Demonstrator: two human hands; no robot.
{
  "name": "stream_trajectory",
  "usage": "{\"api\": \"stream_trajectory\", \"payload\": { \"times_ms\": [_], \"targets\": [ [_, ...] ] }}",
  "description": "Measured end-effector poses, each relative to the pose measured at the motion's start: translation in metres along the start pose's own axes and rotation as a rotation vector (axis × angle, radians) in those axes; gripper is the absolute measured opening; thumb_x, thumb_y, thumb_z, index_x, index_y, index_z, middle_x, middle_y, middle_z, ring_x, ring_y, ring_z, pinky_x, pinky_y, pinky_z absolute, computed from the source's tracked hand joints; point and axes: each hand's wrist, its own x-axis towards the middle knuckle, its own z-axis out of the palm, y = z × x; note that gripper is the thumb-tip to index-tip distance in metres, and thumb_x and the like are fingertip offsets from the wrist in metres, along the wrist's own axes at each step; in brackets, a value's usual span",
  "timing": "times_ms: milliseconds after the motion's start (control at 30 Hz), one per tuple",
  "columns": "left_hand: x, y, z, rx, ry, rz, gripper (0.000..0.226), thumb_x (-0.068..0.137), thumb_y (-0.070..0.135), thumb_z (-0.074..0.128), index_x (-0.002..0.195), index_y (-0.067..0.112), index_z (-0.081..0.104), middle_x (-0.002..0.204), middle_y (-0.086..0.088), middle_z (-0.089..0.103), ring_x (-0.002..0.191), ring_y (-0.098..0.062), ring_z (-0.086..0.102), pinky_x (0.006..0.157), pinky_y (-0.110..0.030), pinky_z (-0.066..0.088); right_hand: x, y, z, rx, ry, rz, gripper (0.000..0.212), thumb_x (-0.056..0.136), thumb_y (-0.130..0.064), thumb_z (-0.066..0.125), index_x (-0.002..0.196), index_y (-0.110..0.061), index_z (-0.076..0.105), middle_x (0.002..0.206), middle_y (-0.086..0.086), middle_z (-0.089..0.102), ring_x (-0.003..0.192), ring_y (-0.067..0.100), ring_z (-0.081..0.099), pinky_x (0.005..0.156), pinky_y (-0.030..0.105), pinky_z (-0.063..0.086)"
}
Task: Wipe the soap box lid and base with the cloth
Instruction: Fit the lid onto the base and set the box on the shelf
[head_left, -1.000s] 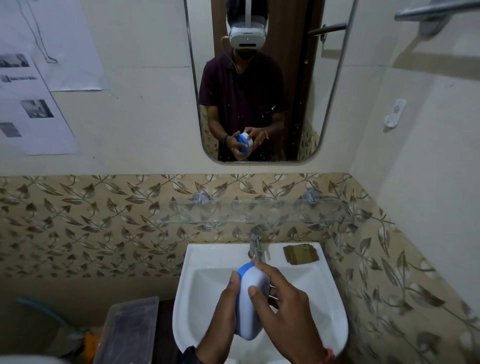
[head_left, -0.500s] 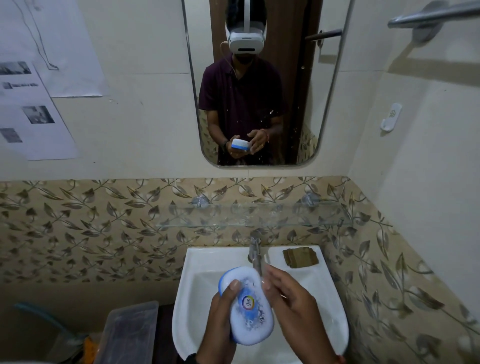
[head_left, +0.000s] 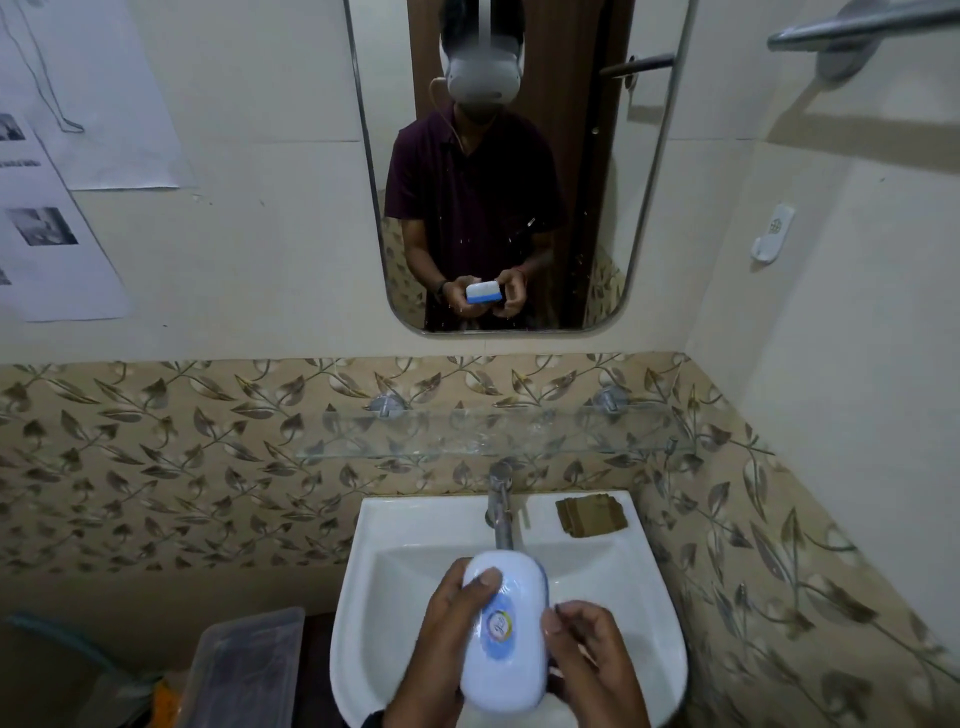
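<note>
Head view — soap box (head_left: 505, 631) in both hands

Both forearms are raised from the bottom edge of the view, the hands brought close together above the sink's front rim. The left hand (head_left: 447, 629) is curled around the soap box (head_left: 506, 631), its thumb laid flat across the top. The right hand (head_left: 592, 660) is pressed against the opposite side, fingers bent inward.
</note>
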Motion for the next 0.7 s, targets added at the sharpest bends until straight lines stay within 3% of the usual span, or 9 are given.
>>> {"api": "stream_trajectory", "payload": {
  "times_ms": [133, 267, 333, 467, 600, 700],
  "targets": [
    [0.002, 0.017, -0.004, 0.269, -0.249, -0.115, 0.046, 0.066, 0.036, 0.084, 0.093, 0.006, 0.062, 0.083, -0.017, 0.069, 0.082, -0.027, 0.064, 0.075, -0.031, 0.049, 0.013, -0.021, -0.017, -0.155, -0.218, 0.013, 0.031, 0.077, -0.032, 0.078, 0.105, -0.035, 0.065, 0.083, 0.014, 0.071, 0.078, 0.038, 0.068, 0.066, 0.045, 0.061],
    [0.008, 0.029, -0.011, 0.403, -0.283, -0.181, 0.045, 0.069, 0.044, 0.087, 0.095, 0.012, 0.07, 0.089, -0.021, 0.076, 0.086, -0.029, 0.069, 0.079, -0.033, 0.051, 0.02, -0.03, -0.027, -0.136, -0.353, 0.108, 0.039, 0.064, -0.037, 0.084, 0.101, -0.03, 0.074, 0.08, 0.017, 0.072, 0.076, 0.034, 0.073, 0.066, 0.045, 0.062],
    [0.012, 0.031, -0.013, 0.409, -0.231, -0.167, 0.048, 0.069, 0.05, 0.085, 0.102, 0.017, 0.074, 0.094, -0.022, 0.077, 0.088, -0.025, 0.072, 0.078, -0.032, 0.055, 0.025, -0.029, -0.026, -0.066, -0.298, 0.124, 0.044, 0.058, -0.035, 0.086, 0.1, -0.027, 0.075, 0.079, 0.019, 0.071, 0.076, 0.035, 0.073, 0.065, 0.046, 0.062],
    [0.022, 0.024, -0.016, 0.18, -0.024, -0.083, 0.043, 0.068, 0.043, 0.087, 0.107, 0.032, 0.074, 0.094, -0.002, 0.074, 0.085, -0.016, 0.074, 0.071, -0.033, 0.059, 0.048, -0.023, -0.021, 0.162, -0.04, 0.062, 0.029, 0.074, -0.013, 0.08, 0.1, -0.022, 0.071, 0.088, 0.024, 0.071, 0.077, 0.036, 0.073, 0.063, 0.043, 0.061],
    [0.041, 0.029, -0.012, 0.186, 0.09, 0.145, 0.042, 0.074, 0.025, 0.085, 0.114, 0.026, 0.073, 0.103, -0.012, 0.075, 0.092, -0.024, 0.075, 0.078, -0.037, 0.061, 0.071, -0.028, -0.004, 0.277, 0.019, -0.053, 0.029, 0.079, -0.015, 0.076, 0.106, -0.02, 0.068, 0.098, 0.02, 0.069, 0.084, 0.031, 0.073, 0.068, 0.042, 0.061],
    [0.066, 0.041, -0.008, 0.197, 0.172, 0.236, 0.034, 0.084, 0.02, 0.081, 0.117, 0.017, 0.074, 0.109, -0.009, 0.078, 0.099, -0.023, 0.074, 0.087, -0.039, 0.06, 0.105, -0.039, 0.01, 0.15, 0.017, -0.153, 0.028, 0.082, -0.02, 0.075, 0.109, -0.017, 0.071, 0.098, 0.004, 0.076, 0.091, 0.022, 0.073, 0.072, 0.037, 0.06]
  ]
}}
